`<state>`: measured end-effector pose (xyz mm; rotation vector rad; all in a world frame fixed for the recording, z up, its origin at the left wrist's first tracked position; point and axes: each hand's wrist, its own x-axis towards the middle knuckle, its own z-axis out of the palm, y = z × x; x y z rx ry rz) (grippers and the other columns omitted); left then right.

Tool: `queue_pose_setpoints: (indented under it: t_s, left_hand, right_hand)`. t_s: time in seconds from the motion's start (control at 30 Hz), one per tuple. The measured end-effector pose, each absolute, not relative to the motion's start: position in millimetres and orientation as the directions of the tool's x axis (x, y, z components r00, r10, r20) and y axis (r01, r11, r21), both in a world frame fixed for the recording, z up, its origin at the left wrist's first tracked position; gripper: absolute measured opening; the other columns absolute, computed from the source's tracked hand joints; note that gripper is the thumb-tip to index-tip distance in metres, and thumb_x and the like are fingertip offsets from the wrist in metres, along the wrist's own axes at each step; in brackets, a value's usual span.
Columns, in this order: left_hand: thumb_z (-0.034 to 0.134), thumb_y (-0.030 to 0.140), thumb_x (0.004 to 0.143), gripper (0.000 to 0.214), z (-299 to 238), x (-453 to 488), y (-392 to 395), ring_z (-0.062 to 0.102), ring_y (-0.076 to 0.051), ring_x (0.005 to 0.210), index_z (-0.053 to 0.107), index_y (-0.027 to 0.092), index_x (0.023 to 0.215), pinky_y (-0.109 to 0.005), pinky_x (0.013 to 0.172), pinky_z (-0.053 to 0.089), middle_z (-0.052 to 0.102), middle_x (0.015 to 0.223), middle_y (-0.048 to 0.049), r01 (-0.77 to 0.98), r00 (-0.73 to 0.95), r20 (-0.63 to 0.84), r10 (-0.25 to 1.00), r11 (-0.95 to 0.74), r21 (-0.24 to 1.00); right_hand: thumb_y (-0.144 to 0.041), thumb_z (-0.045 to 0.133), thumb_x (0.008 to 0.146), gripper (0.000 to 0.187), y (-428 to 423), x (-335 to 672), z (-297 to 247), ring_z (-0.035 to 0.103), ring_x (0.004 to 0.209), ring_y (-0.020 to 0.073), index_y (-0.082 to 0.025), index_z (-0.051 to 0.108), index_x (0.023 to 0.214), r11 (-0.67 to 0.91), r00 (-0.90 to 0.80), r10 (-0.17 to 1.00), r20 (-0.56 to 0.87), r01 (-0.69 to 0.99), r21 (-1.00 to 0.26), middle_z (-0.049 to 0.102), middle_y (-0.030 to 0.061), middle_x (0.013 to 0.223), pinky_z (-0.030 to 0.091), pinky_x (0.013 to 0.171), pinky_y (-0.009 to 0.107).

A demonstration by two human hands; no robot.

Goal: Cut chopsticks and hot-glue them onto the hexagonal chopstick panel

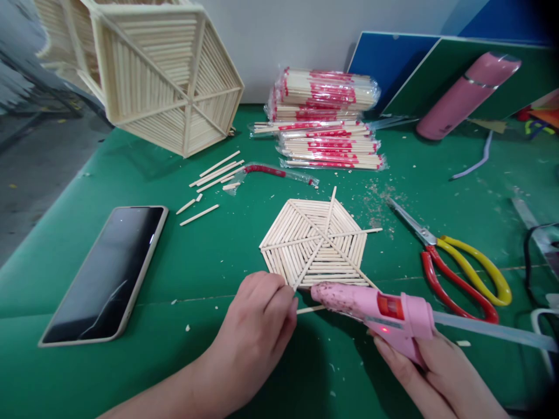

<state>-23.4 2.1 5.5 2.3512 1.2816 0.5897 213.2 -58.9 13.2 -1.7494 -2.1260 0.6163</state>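
Observation:
My right hand (441, 372) grips a pink hot glue gun (371, 302) with a red light lit and a clear glue stick (493, 330) out of its back. The nozzle points left, close to the near edge of a flat hexagonal web of wooden sticks (279, 238) lying on the table. At that panel's near left corner, my left hand (262, 326) is closed in a pinch. A thin wooden stick (311, 309) pokes out to the right from its fingers, below the nozzle; its other end is hidden by the hand.
Red-and-yellow scissors (430, 240) lie right of the panel, a phone (107, 273) at left. Behind are loose stick pieces (218, 173), wrapped chopstick bundles (327, 128), a pink flask (467, 99) and a large hexagonal stick structure (174, 81). Everything rests on a green tabletop (192, 262).

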Motion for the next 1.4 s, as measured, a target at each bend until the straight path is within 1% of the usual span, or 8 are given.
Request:
queue_pose_setpoints:
  t_s: [0.13, 0.37, 0.57, 0.7, 0.93, 1.07, 1.23, 1.4]
  left_hand:
    - [0.04, 0.01, 0.083, 0.012, 4.7, -23.7, 2.0, 0.045, -0.015, 0.075, 0.051, 0.016, 0.084, -0.031, 0.066, 0.038, 0.051, 0.081, -0.0036, 0.684, 0.492, 0.175, 0.853, -0.503, 0.529]
    - [0.04, 0.01, 0.083, 0.012, 5.2, -24.3, 1.1, 0.044, -0.015, 0.073, 0.051, 0.015, 0.083, -0.031, 0.065, 0.037, 0.051, 0.08, -0.0035, 0.682, 0.493, 0.173, 0.853, -0.503, 0.531]
    - [0.041, 0.01, 0.082, 0.011, 4.2, -24.3, 1.9, 0.045, -0.016, 0.074, 0.051, 0.015, 0.083, -0.031, 0.064, 0.038, 0.051, 0.081, -0.0037, 0.674, 0.493, 0.194, 0.848, -0.513, 0.531]
    - [0.041, 0.01, 0.082, 0.011, 4.0, -24.2, 2.0, 0.045, -0.016, 0.074, 0.05, 0.015, 0.083, -0.031, 0.064, 0.038, 0.051, 0.081, -0.0037, 0.675, 0.496, 0.198, 0.846, -0.519, 0.524]
    - [0.041, 0.012, 0.083, 0.011, 4.1, -23.7, 1.9, 0.046, -0.016, 0.075, 0.05, 0.016, 0.084, -0.032, 0.065, 0.038, 0.051, 0.082, -0.004, 0.675, 0.5, 0.202, 0.842, -0.526, 0.518]
    - [0.041, 0.012, 0.083, 0.01, 3.8, -23.5, 2.4, 0.046, -0.016, 0.075, 0.051, 0.016, 0.085, -0.031, 0.065, 0.039, 0.051, 0.082, -0.0038, 0.678, 0.499, 0.207, 0.841, -0.528, 0.512]
    - [0.042, 0.012, 0.082, 0.01, 4.6, -23.7, 2.7, 0.045, -0.016, 0.074, 0.051, 0.016, 0.085, -0.032, 0.064, 0.039, 0.051, 0.081, -0.0035, 0.682, 0.501, 0.21, 0.84, -0.532, 0.501]
    - [0.042, 0.011, 0.082, 0.01, 5.3, -24.8, 1.8, 0.046, -0.016, 0.074, 0.051, 0.015, 0.083, -0.032, 0.064, 0.04, 0.051, 0.08, -0.0039, 0.685, 0.506, 0.219, 0.834, -0.543, 0.486]
  right_hand:
    - [-0.034, 0.048, 0.08, 0.025, -60.9, 212.4, 12.8, 0.065, 0.075, 0.0225, -0.024, 0.061, 0.097, 0.13, -0.18, 0.983, -0.041, 0.832, -0.539, 0.069, 0.0054, 0.087, 0.055, 0.06, 0.032]
    - [-0.042, 0.047, 0.079, 0.025, -63.0, 204.0, 17.8, 0.062, 0.074, 0.0226, -0.025, 0.063, 0.088, -0.053, -0.007, 0.995, -0.098, 0.799, -0.599, 0.068, 0.0039, 0.084, 0.052, 0.064, 0.035]
    - [-0.038, 0.047, 0.079, 0.023, -62.1, 205.7, 19.0, 0.062, 0.071, 0.0194, -0.026, 0.061, 0.093, 0.007, -0.025, 0.999, -0.022, 0.804, -0.595, 0.068, 0.0019, 0.083, 0.051, 0.059, 0.029]
    - [-0.038, 0.047, 0.08, 0.023, -62.9, 207.5, 18.7, 0.063, 0.074, 0.0185, -0.025, 0.061, 0.093, 0.042, -0.041, 0.999, 0.014, 0.812, -0.582, 0.068, 0.002, 0.086, 0.052, 0.062, 0.027]
    - [-0.036, 0.046, 0.081, 0.023, -64.5, 210.6, 17.4, 0.063, 0.076, 0.0187, -0.027, 0.058, 0.098, 0.07, -0.064, 0.997, 0.03, 0.823, -0.564, 0.067, 0.0018, 0.089, 0.052, 0.063, 0.027]
    - [-0.035, 0.047, 0.081, 0.023, -64.7, 214.4, 16.9, 0.063, 0.071, 0.0182, -0.027, 0.057, 0.099, 0.142, -0.126, 0.99, 0.068, 0.816, -0.561, 0.067, 0.0018, 0.086, 0.052, 0.059, 0.026]
    - [-0.037, 0.048, 0.08, 0.024, -66.0, 214.3, 17.4, 0.062, 0.072, 0.0197, -0.026, 0.058, 0.098, 0.039, -0.031, 0.999, 0.023, 0.817, -0.575, 0.067, 0.0039, 0.086, 0.052, 0.059, 0.028]
    - [-0.039, 0.048, 0.079, 0.024, -68.7, 214.2, 17.6, 0.062, 0.071, 0.0192, -0.025, 0.059, 0.095, 0.004, -0.006, 1.0, -0.002, 0.805, -0.593, 0.066, 0.0047, 0.087, 0.052, 0.059, 0.027]
